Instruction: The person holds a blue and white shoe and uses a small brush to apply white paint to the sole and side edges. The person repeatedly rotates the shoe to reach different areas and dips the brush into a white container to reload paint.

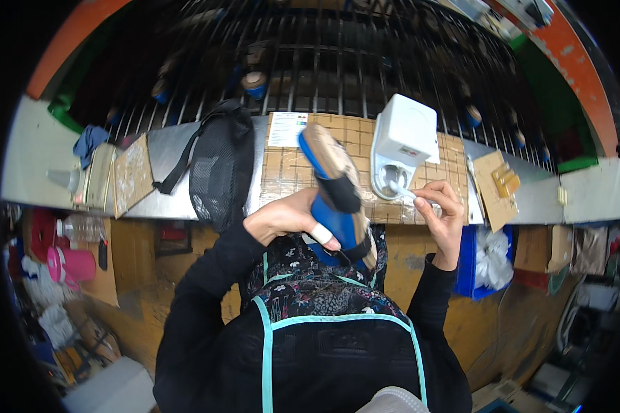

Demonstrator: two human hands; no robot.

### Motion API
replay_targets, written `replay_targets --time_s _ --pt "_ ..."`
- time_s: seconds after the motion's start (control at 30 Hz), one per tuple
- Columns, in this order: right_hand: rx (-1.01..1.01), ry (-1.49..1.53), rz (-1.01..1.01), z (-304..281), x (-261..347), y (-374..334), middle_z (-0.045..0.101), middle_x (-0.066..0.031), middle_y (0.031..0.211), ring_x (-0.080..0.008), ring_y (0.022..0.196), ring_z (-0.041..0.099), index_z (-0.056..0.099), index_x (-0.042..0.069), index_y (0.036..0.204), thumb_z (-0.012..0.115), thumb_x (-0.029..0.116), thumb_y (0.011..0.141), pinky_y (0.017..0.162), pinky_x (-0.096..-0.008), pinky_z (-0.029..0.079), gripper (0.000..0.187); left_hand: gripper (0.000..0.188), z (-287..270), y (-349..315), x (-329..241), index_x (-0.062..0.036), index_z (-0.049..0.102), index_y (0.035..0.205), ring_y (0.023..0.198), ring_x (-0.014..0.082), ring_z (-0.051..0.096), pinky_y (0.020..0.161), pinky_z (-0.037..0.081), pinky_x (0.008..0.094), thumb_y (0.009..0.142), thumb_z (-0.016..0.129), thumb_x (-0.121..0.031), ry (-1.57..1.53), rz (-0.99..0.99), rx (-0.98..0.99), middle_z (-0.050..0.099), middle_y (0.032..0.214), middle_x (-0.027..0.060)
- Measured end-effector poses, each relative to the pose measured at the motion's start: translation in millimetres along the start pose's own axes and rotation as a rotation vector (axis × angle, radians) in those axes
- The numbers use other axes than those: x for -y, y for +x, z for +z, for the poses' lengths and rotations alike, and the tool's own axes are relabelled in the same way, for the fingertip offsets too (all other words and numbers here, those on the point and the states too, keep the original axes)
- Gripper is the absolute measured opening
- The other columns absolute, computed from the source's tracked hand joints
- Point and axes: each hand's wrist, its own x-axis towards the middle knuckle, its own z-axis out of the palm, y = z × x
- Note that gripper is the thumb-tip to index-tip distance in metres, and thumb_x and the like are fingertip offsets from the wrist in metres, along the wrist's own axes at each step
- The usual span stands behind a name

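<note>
My left hand (293, 219) is closed around a sandal on a blue shoe last (337, 179), held tilted in front of the bench edge. It has a tan sole, black straps and blue last surfaces; part of it hides behind my fingers. White tape wraps my left thumb. Over on the right, my right hand (442, 210) pinches a thin white-handled tool (405, 193), whose tip lies in the round cup at the front of a white dispenser (405, 131). The tip's kind cannot be made out. The dispenser stands on a patterned tan board (282, 172).
Behind the bench runs a rack of metal rollers (337, 62) carrying several blue lasts. A black mesh bag (220, 158) lies left of the board. Cardboard with yellowish blocks (505, 180) sits at right. Below are a blue bin (467, 261) and a pink container (72, 266).
</note>
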Motion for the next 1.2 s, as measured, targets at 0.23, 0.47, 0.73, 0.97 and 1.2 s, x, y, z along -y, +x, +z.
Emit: replay_targets --time_s 0.23,0.47,0.73,0.97,1.2 --pt "-0.239 -0.662 0.137 12.7 -34.4 -32.7 0.061 -0.0001 0.079 -0.0166 0.062 0.052 0.075 0.014 0.087 0.074 0.018 0.080 0.074 -0.0337 0.027 0.008 0.099 -7.4 -7.8 20.7 -0.0033 0.026 0.147 0.120 0.0298 0.053 0.101 0.046 0.0446 0.079 0.064 -0.064 -0.657 0.511 -0.183 0.047 0.138 0.0173" --pt "-0.188 -0.897 -0.101 18.4 -37.7 -18.5 0.059 0.0001 0.077 -0.0161 0.066 0.053 0.074 0.015 0.087 0.075 0.014 0.078 0.072 -0.0355 0.028 0.009 0.099 -1.4 -6.4 9.0 0.0028 0.038 0.139 0.074 0.0271 0.053 0.058 0.052 0.0399 0.084 0.036 -0.080 -1.024 0.550 -0.266 0.054 0.119 0.0204" --pt "-0.001 -0.544 0.378 -0.7 -47.1 -21.9 0.065 -0.0111 0.077 -0.0238 0.069 0.062 0.074 0.008 0.087 0.066 0.022 0.088 0.071 -0.0385 0.039 0.016 0.089 -19.4 -4.6 30.9 -0.0040 0.042 0.137 0.089 0.0323 0.065 0.077 0.057 0.0433 0.085 0.041 -0.076 -1.021 0.553 -0.229 0.060 0.114 0.0222" --pt "-0.087 0.045 0.516 13.3 -32.0 -17.7 0.066 -0.0025 0.080 -0.0092 0.073 0.060 0.074 0.002 0.092 0.074 0.007 0.081 0.061 -0.0267 0.044 0.012 0.081 -5.3 10.7 37.4 -0.0059 0.044 0.137 0.094 0.0174 0.065 0.083 0.055 0.0329 0.090 0.040 -0.071 -0.607 0.345 -0.475 0.063 0.114 0.0100" --pt "-0.281 -0.202 -0.052 43.2 45.4 -2.0 0.063 -0.0032 0.088 -0.0113 0.072 0.057 0.077 0.010 0.096 0.078 0.013 0.075 0.079 -0.0301 0.031 0.022 0.072 12.8 16.2 21.8 0.0000 0.047 0.133 0.103 0.0168 0.062 0.090 0.051 0.0315 0.095 0.044 -0.061 -0.438 0.423 -0.346 0.061 0.118 0.0113"
